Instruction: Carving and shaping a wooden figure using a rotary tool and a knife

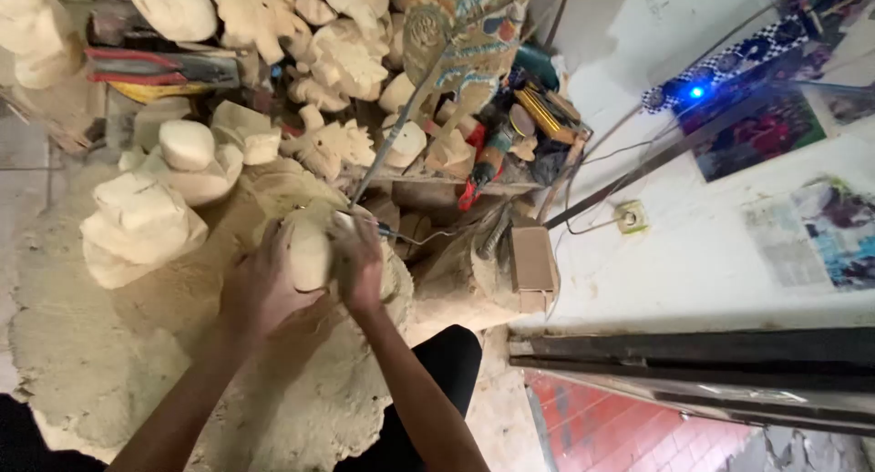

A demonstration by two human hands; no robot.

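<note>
Sawdust-covered ground, pale and heaped in soft drifts, fills the near part of the view, with the person's dark trouser leg (pixel 437 363) crossing its near edge beside a strip of red tiled floor (pixel 629 431). Just beyond, both forearms reach forward and meet over a mound of wood dust (pixel 273 408). The left hand (pixel 260 290) is curled around the near and left side of a pale, rounded, unfinished wooden carving (pixel 310 253), gripping it firmly and bracing it against the mound. The right hand (pixel 360 262) is clenched over the carving's right side, its wrist bent downward, and a thin metal tool (pixel 401 235) pokes out past its knuckles; whether the fingers wrap the tool's handle or only press beside it cannot be told. Judging by this pose, the shaping of the piece is under way, and the next cut would call for the left hand to keep the block steady while the right works in short, controlled strokes. Farther left, a stack of rough-cut pale wooden blanks (pixel 146 221) sits on the dust; a small cardboard box (pixel 533 262) lies to the right, against a white wall (pixel 693 253). At the far edge, more unfinished pale carvings (pixel 346 57) pile up beside a painted figure (pixel 465 35) and a red-handled power tool (pixel 483 167).
</note>
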